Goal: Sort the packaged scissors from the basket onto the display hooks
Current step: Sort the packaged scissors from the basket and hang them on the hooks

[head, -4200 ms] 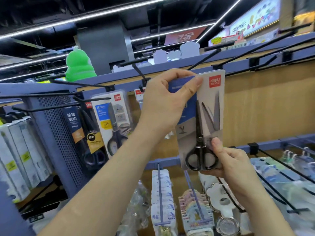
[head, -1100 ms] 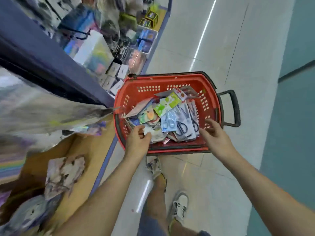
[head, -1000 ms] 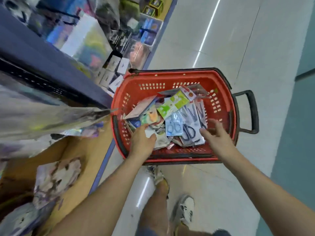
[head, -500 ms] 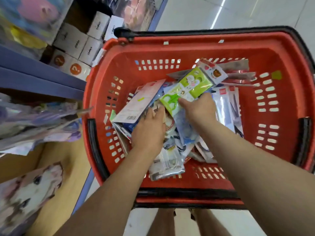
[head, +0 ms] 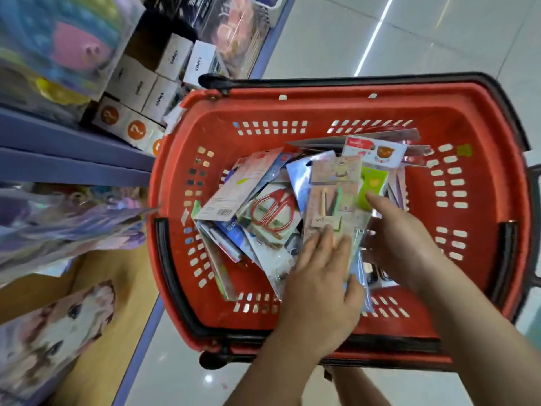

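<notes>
— The left hand: condition?
— Fingers straight and close together, laid flat on the lower part of a clear-fronted beige pack. The thumb lies out to the side along the pack's edge.
— The right hand?
— Forefinger straight, with its tip touching a green pack. The other fingers sit behind the beige pack's right edge; whether they grip it cannot be told.
— The packaged scissors: location?
— All in the red basket, in a loose overlapping heap with cards at every angle. A red-handled pair lies face up just left of the left hand, untouched. The basket stands close beside a blue shelf.
</notes>
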### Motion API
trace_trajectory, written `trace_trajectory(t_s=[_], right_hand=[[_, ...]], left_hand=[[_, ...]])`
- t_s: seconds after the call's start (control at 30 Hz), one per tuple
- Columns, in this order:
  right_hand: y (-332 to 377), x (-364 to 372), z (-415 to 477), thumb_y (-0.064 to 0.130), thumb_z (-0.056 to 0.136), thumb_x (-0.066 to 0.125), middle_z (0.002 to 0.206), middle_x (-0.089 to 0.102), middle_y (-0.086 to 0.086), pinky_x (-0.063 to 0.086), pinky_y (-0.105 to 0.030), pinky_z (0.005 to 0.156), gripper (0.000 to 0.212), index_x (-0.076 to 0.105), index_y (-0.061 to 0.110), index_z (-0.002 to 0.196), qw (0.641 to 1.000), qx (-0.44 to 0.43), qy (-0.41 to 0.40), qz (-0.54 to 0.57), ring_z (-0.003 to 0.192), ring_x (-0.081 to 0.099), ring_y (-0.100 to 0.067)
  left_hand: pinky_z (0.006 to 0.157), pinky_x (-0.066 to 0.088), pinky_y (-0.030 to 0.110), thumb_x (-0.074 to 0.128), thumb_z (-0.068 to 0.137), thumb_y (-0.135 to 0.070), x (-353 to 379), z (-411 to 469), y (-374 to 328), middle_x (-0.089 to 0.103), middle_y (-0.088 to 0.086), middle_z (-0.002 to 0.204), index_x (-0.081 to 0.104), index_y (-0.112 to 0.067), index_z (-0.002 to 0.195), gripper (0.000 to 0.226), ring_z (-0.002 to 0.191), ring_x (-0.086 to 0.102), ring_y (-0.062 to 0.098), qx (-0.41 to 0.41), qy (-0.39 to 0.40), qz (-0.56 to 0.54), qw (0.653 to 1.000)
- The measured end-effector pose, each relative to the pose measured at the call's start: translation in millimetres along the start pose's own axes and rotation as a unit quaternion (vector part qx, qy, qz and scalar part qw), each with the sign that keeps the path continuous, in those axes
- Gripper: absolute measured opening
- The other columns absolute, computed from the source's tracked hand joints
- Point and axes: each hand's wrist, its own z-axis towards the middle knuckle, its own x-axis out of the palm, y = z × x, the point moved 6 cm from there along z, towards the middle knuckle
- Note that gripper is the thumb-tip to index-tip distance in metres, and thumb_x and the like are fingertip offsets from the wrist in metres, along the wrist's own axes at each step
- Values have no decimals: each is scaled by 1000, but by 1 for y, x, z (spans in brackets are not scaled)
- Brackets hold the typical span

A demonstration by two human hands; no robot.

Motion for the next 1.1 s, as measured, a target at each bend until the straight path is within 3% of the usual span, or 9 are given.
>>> trace_trajectory(t_s=[0.1, 0.23, 0.37, 0.47, 0.6, 0.7, 0.83, 0.93, 1.1], right_hand=[[-3, 6, 13, 15, 95, 65, 103, 75, -4, 62, -35, 74, 21, 59, 20, 114, 991, -60, -50, -105, 84, 74, -19], [-8, 2, 21, 3, 93, 64, 118, 70, -3, 60, -42, 82, 48, 42, 28, 128, 976, -107, -97, -165, 97, 71, -19], [0, -5, 15, 0, 91, 65, 126, 62, 25, 54, -45, 95, 101, 5, 56, 150, 943, -187, -67, -268, 107, 66, -9], [3, -5, 15, -1, 95, 60, 123, 48, 51, 50, -21, 87, 82, 27, 50, 150, 940, -198, -33, -277, 88, 55, 24], [-1, -5, 17, -2, 101, 47, 54, 57, 17, 27, -9, 39, 35, 73, 16, 115, 976, -128, -34, -171, 35, 33, -1], [-1, -2, 14, 1, 102, 47, 44, 46, 12, 24, -13, 35, 33, 76, 17, 103, 985, -103, -46, -132, 35, 25, -2], [4, 13, 9, 1, 97, 51, 61, 71, 3, 50, -17, 51, 33, 77, 16, 83, 998, -51, -38, -15, 48, 60, -7], [6, 20, 8, 32, 84, 71, 89, 78, -10, 61, -35, 70, 22, 77, 12, 86, 996, -30, 3, 88, 76, 75, -23], [12, 7, 8, 12, 82, 79, 84, 78, 9, 57, -20, 60, 16, 71, 17, 96, 989, -109, -60, -77, 73, 75, -10]], left_hand=[[123, 14, 31, 26, 86, -37, -2, 2, 3, 33, -4, 158, 45, -21, 146, 66, 148, 20, 15, 27, 34, -28, 999], [111, 37, 34, 42, 85, -14, -68, 35, 41, 54, 0, 141, 53, -17, 139, 55, 131, 44, 19, -53, -133, 59, 988], [90, 46, 44, 59, 91, -21, -102, 87, 100, 51, 17, 136, 32, -9, 143, 60, 122, 51, 39, -252, 44, 268, 929], [78, 47, 41, 56, 91, -11, -112, 105, 95, 61, 17, 123, 53, -7, 127, 37, 111, 59, 40, -231, 53, 347, 907], [72, 42, 36, 57, 89, -13, -141, 80, 70, 64, 13, 109, 57, -13, 109, 20, 99, 61, 37, -200, 1, 307, 930], [76, 50, 36, 63, 84, -14, -149, 27, 56, 68, -3, 97, 55, -26, 102, 23, 88, 63, 22, -177, -51, 18, 983], [98, 51, 36, 67, 87, -5, -108, -5, 35, 70, -8, 120, 52, -36, 130, 55, 113, 65, 12, -115, -10, -430, 896], [104, 45, 34, 62, 90, -19, -70, 7, 32, 63, -14, 127, 49, -42, 134, 51, 122, 57, 8, -79, 18, -323, 943], [106, 39, 33, 51, 99, -27, -91, 63, 83, 52, 8, 135, 55, -17, 138, 40, 125, 49, 25, -144, -115, -2, 983]])
